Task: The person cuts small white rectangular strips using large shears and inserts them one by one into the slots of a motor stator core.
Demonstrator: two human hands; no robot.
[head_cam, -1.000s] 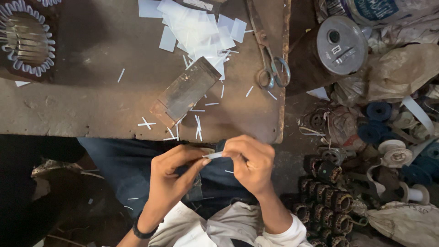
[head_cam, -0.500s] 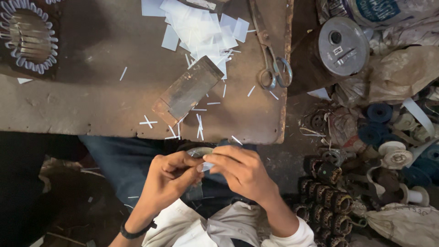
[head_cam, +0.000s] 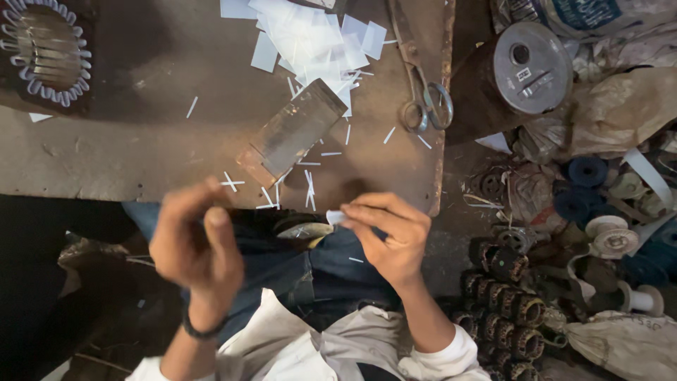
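right hand (head_cam: 391, 236): fingers pinching a small white paper slip (head_cam: 336, 216), sticking out leftward | slip: hovering over lap, just below the surface (head_cam: 106, 155) edge | left hand (head_cam: 194, 240): blurred, fingers loosely curled, holding nothing visible, well left of slip

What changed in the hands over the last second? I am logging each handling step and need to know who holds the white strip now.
The left hand let go of the small white strip and swung away to the left, blurred with motion. The right hand alone now pinches the strip at its fingertips. Unchanged: the flat metal block, scissors and paper pieces on the table.
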